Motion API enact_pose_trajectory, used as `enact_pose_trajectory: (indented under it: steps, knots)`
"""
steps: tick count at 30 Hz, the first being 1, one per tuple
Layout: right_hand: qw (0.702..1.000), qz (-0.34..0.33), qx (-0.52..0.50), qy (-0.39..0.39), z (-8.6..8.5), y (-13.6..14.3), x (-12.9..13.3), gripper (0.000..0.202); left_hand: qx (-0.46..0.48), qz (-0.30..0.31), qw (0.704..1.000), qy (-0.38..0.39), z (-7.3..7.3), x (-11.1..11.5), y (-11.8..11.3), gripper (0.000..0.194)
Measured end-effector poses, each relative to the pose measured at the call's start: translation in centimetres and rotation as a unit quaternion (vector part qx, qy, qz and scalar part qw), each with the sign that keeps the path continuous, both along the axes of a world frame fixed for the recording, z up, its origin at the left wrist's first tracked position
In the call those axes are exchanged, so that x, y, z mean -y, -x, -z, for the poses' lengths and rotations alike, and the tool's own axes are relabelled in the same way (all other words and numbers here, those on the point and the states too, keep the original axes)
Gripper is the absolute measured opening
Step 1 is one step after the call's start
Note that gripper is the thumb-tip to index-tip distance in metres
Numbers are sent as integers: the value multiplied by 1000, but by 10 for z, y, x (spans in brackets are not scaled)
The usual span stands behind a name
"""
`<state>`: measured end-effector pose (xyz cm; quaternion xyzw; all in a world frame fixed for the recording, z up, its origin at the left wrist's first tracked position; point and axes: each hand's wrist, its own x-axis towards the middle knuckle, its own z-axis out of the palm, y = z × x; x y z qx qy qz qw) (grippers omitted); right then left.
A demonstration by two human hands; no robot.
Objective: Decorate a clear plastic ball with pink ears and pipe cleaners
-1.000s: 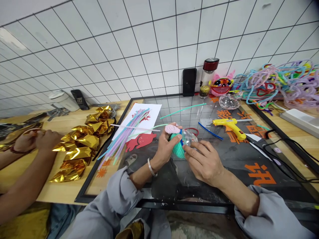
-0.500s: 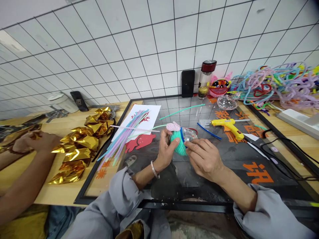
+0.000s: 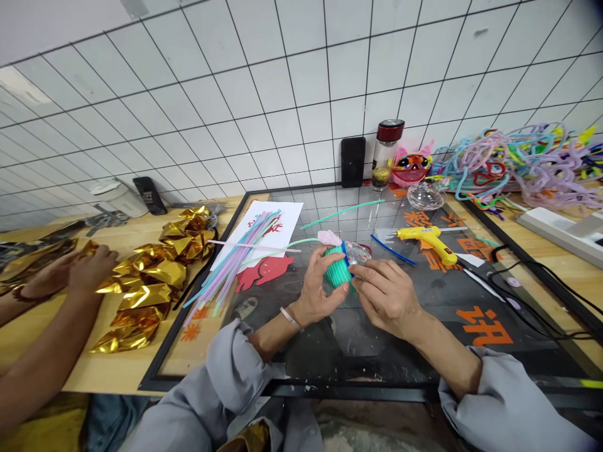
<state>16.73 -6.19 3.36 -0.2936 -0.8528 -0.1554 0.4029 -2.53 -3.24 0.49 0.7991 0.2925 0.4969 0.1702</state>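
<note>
A clear plastic ball, half wrapped in rows of green pipe cleaner [image 3: 335, 269], is held up over the dark glass top. My left hand [image 3: 316, 295] cups its green side, thumb below and fingers above. Around the ball's middle runs a blue pipe cleaner [image 3: 346, 251]. At the lower end of that blue strip, the fingertips of my right hand [image 3: 389, 298] are pinched together against the ball. A pale pink coil [image 3: 329, 238] sits on top, and the bare clear side [image 3: 358, 252] faces right. The fingers hide the ball's underside.
Right of the ball lie a loose blue pipe cleaner [image 3: 392, 250] and a yellow glue gun [image 3: 428, 240] with its black cord. Pastel pipe cleaners [image 3: 240, 260] cover white paper at left. Beyond are gold foil [image 3: 151, 273] and a co-worker's hands [image 3: 87, 270].
My left hand has shifted its grip, the thumb moving down to the ball's lower edge and the fingers spreading over the green. The right hand keeps its pinch. The co-worker's hands have shifted.
</note>
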Motion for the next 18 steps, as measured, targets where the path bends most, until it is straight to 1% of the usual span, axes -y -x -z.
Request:
enact_pose_trajectory:
  steps: [5, 9, 13, 18]
  knots:
    - [1000, 0, 1, 5, 0, 0, 0, 15, -16, -14, 1000, 9, 0, 0, 0, 46]
    - [1000, 3, 5, 3, -1, 0, 0, 14, -14, -4, 1000, -15, -1, 0, 0, 48]
    - [1000, 1, -10, -10, -1, -1, 0, 15, -42, 7, 998, -39, -2, -1, 1, 59]
    - [999, 5, -34, 14, 0, -1, 0, 18, -100, -2, 994, -45, -2, -2, 2, 76]
